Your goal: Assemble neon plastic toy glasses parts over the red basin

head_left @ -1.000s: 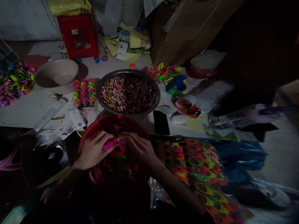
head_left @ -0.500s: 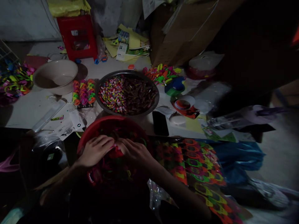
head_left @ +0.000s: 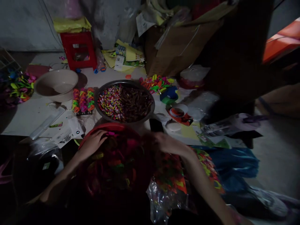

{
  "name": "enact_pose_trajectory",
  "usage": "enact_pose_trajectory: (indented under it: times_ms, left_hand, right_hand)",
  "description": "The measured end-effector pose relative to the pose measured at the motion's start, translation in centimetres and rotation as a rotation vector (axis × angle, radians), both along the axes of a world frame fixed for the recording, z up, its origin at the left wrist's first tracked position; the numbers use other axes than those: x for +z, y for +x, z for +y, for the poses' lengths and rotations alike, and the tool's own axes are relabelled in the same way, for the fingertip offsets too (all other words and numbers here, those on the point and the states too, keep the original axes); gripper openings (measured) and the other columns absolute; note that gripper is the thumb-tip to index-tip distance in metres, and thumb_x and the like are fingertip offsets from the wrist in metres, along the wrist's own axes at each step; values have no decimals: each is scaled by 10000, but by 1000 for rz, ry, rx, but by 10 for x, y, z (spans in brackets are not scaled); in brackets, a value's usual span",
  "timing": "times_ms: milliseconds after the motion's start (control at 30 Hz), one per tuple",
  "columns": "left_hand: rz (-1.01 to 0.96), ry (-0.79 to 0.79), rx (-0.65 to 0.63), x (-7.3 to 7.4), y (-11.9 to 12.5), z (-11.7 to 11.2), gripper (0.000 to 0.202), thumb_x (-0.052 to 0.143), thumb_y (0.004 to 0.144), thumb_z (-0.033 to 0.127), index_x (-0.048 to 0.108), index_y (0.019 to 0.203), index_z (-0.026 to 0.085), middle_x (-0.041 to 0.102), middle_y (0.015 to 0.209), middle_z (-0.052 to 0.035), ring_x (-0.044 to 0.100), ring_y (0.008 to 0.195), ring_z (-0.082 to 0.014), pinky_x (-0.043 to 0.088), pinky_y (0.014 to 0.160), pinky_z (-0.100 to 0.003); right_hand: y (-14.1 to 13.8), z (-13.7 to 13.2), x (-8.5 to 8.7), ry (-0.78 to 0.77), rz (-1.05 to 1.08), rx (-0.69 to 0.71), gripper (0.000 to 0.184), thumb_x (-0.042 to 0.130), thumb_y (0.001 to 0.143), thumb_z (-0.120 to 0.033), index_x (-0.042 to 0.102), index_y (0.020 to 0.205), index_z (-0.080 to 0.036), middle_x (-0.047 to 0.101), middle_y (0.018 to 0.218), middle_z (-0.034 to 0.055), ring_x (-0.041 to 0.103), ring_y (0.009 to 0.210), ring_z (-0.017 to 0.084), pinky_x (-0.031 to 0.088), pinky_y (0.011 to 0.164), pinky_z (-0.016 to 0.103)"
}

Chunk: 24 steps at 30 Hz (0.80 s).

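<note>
Black blurred print point(head_left: 67, 138) on white card point(head_left: 60, 141), left hand point(head_left: 93, 143) over red basin point(head_left: 112, 126).

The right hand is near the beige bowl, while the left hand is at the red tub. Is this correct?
Not quite. The head view shows the right hand near the black phone, not the beige bowl. The left hand is indeed at the red tub.

Right hand point(head_left: 167, 144) now apart from left hand point(head_left: 93, 142), shifted to right of red basin point(head_left: 112, 126), blurred, partly hiding black phone point(head_left: 156, 125).
</note>
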State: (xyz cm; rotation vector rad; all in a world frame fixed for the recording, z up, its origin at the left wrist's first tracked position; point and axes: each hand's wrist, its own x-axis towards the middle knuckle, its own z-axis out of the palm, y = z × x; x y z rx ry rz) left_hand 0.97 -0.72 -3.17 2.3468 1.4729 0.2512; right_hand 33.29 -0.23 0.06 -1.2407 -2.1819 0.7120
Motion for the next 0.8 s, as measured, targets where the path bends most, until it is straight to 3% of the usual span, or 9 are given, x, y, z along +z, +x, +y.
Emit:
enact_pose_trajectory:
  times_ms: [33,133,200,267,367,500,567,633,800]
  left_hand:
    - [47,8,3,-8,0,5,314,424,931,192,542,1219,151,624,1255,-120,607,1146,-217,488,963,-380]
    - [107,15,-7,-27,5,12,392,429,843,37,562,1202,120,624,1250,-160,600,1158,-250,478,972,-418]
    - [126,15,6,-30,8,12,414,425,809,1,563,1184,109,629,1232,-173,602,1154,-262,478,965,-426]
    - [137,9,31,-26,10,10,345,466,818,52,566,1144,104,644,1187,-185,627,1106,-289,501,915,-438]
    - [102,-10,67,-12,11,5,270,534,863,257,536,1106,141,671,1094,-151,671,990,-289,536,818,-415]
    - [-276,-67,109,3,13,-4,314,596,838,349,457,1079,203,668,1025,-55,672,956,-198,532,824,-319]
    - [-467,-85,100,9,15,-10,370,600,844,334,427,1147,213,662,1050,-43,651,1015,-169,519,868,-298]
    - [-526,-88,63,14,16,-14,416,580,872,327,411,1240,233,642,1127,-46,619,1084,-155,503,911,-298]
    - [-383,71,-17,23,19,-19,206,505,929,315,523,1103,206,601,1103,-62,598,1072,-166,491,940,-315]
  right_hand:
    - [11,10,5,31,16,-101,189,540,709,-186,648,864,-186,691,763,33,613,619,170,506,560,277]
    - [29,32,7,231,162,-635,227,542,755,-313,590,923,-168,673,848,76,620,731,201,517,690,349]
    - [28,35,-1,213,284,-794,274,583,729,-374,565,919,-176,667,835,75,621,720,206,518,691,360]
    - [18,31,-12,44,352,-702,292,599,713,-380,556,921,-180,665,802,64,618,656,194,518,637,343]
    - [-7,17,-25,-149,364,-523,287,619,709,-377,585,906,-171,676,802,58,615,655,180,511,627,317]
    - [-47,-5,-28,-300,414,-293,312,637,748,-381,626,960,-152,696,821,50,624,696,162,501,622,265]
    - [-65,-14,-24,-306,412,-192,289,625,789,-352,634,1000,-155,702,839,43,637,727,155,504,642,248]
    - [-78,-20,-18,-273,395,-109,256,612,823,-308,636,1030,-162,708,872,41,658,780,156,514,687,242]
    - [-91,-29,-4,-94,375,18,234,577,849,-190,626,1077,-179,699,1009,72,672,917,171,529,788,266]
